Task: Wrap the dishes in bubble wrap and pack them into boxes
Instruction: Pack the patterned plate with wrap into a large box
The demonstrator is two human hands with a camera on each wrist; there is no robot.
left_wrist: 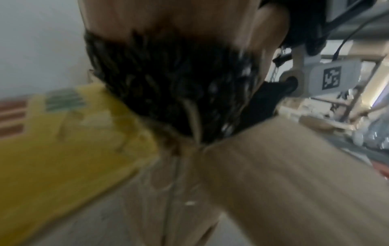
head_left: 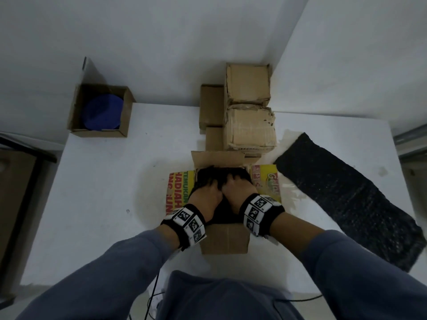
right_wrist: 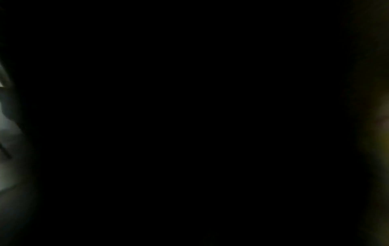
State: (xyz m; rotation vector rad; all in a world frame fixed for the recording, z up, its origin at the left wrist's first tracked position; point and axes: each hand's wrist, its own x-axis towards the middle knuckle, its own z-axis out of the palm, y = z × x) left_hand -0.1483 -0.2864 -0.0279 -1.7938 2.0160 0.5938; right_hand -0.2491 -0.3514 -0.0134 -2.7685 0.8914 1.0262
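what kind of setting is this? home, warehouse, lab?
Probably a makeshift packing station in a plain white-walled room, not clearly a home or warehouse. Cues: a white table pushed into a corner, stacked cardboard boxes at its back, and a sheet of black bubble wrap laid out beside the open box.

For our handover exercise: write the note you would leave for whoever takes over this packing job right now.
Left hand and right hand: both press a bundle wrapped in black bubble wrap down into the open cardboard box with yellow printed flaps; the fingers are hidden.
Done: one bundle is in that box.
Left: close the flaps. The blue round dishes sit unwrapped in the small brown open box far left. A spare black bubble wrap sheet lies to the right.
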